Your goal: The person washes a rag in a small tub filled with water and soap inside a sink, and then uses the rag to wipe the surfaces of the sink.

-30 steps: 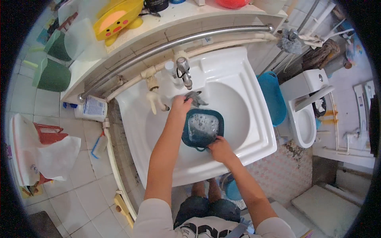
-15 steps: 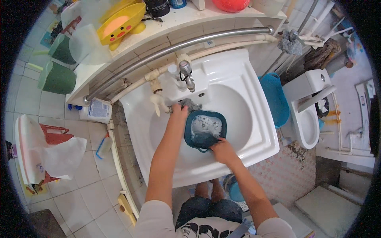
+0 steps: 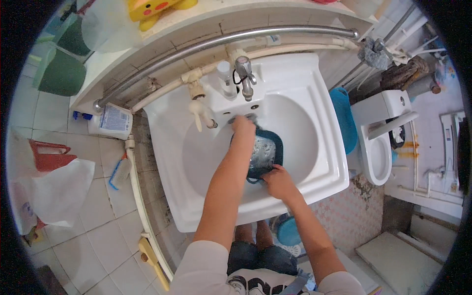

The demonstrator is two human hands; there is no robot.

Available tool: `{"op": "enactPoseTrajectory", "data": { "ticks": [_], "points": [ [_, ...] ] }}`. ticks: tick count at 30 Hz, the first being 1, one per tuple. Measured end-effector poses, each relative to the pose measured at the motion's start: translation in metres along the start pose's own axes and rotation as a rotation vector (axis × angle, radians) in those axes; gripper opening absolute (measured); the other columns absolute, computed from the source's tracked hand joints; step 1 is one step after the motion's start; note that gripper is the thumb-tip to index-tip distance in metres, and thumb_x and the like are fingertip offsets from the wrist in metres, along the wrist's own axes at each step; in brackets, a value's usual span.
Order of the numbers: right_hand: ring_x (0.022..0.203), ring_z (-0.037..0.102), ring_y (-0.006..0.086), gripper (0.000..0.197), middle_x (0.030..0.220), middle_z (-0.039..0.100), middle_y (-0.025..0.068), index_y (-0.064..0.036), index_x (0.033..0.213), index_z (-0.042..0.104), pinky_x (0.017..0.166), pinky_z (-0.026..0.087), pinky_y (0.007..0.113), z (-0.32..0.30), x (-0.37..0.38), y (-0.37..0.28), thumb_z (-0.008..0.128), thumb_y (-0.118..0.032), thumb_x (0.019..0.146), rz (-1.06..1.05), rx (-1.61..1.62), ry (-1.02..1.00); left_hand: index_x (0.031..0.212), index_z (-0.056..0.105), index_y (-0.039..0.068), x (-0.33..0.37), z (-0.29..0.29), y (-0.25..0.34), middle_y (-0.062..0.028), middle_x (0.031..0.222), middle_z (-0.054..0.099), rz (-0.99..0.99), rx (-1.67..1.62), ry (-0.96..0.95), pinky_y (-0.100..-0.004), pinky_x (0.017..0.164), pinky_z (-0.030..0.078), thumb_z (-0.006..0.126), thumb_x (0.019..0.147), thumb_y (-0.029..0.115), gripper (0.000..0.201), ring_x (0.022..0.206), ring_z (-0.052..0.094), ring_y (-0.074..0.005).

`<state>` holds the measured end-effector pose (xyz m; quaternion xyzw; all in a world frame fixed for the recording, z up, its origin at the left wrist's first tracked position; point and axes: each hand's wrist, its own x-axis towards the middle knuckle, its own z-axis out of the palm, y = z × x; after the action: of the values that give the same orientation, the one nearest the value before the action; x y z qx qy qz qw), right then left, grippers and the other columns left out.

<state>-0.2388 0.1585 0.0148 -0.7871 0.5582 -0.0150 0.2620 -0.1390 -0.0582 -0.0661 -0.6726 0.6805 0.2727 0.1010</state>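
A dark teal square basin (image 3: 280,146) stands in the white sink, with sudsy water (image 3: 263,155) in it. My right hand (image 3: 280,182) grips its near rim, thumb over the edge. My left hand (image 3: 244,127) is closed on a crumpled grey cloth (image 3: 252,118) at the basin's far left corner. Part of the cloth and the left fingertips are hidden behind the hand. My left forearm covers the basin's left side.
A chrome tap (image 3: 244,78) and a cream plastic tap (image 3: 197,110) rise behind the basin. A metal rail (image 3: 221,40) runs under the shelf (image 3: 211,19). The white sink's rim (image 3: 339,172) curves round on the right, with a blue tub (image 3: 342,120) beyond it.
My left hand has moved right with the grey cloth, from beside the cream tap to the basin's corner. My right hand keeps its grip on the rim. The view has shifted.
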Motion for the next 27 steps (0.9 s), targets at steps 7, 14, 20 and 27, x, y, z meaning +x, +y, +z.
{"op": "enactPoseTrajectory", "data": {
  "ticks": [7, 14, 20, 27],
  "points": [
    [0.087, 0.063, 0.0229, 0.023, 0.084, 0.067, 0.0091, -0.0110, 0.089, 0.071, 0.099, 0.036, 0.038, 0.002, -0.003, 0.007, 0.051, -0.012, 0.077, 0.051, 0.009, -0.012, 0.104, 0.060, -0.001, -0.032, -0.021, -0.022, -0.0164, 0.101, 0.065, -0.067, -0.039, 0.220, -0.0385, 0.077, 0.050, 0.056, 0.084, 0.025, 0.033, 0.096, 0.063, -0.0286],
    [0.081, 0.063, 0.0245, 0.019, 0.074, 0.065, 0.0101, -0.0122, 0.080, 0.068, 0.096, 0.038, 0.039, 0.010, 0.020, -0.037, 0.050, -0.012, 0.076, -0.169, 0.001, 0.115, 0.102, 0.064, 0.005, 0.066, 0.020, -0.074, -0.0128, 0.107, 0.063, -0.181, 0.082, 0.087, -0.0369, 0.081, 0.049, 0.062, 0.081, 0.021, 0.026, 0.100, 0.060, -0.0315],
    [0.082, 0.063, 0.0243, 0.022, 0.077, 0.066, 0.0091, -0.0129, 0.087, 0.069, 0.097, 0.038, 0.040, 0.007, -0.003, 0.008, 0.050, -0.012, 0.076, -0.014, -0.012, 0.046, 0.113, 0.055, 0.006, -0.012, -0.009, 0.018, -0.0101, 0.111, 0.060, 0.056, 0.004, -0.085, -0.0344, 0.078, 0.048, 0.049, 0.088, 0.034, 0.037, 0.095, 0.059, -0.0234],
    [0.082, 0.063, 0.0243, 0.024, 0.079, 0.067, 0.0086, -0.0123, 0.091, 0.071, 0.098, 0.037, 0.039, 0.009, 0.001, 0.003, 0.052, -0.011, 0.076, -0.034, -0.024, 0.055, 0.110, 0.055, 0.006, -0.023, -0.029, -0.054, -0.0115, 0.107, 0.060, -0.139, 0.057, 0.087, -0.0364, 0.076, 0.049, 0.061, 0.083, 0.025, 0.033, 0.094, 0.059, -0.0247]
  ]
}}
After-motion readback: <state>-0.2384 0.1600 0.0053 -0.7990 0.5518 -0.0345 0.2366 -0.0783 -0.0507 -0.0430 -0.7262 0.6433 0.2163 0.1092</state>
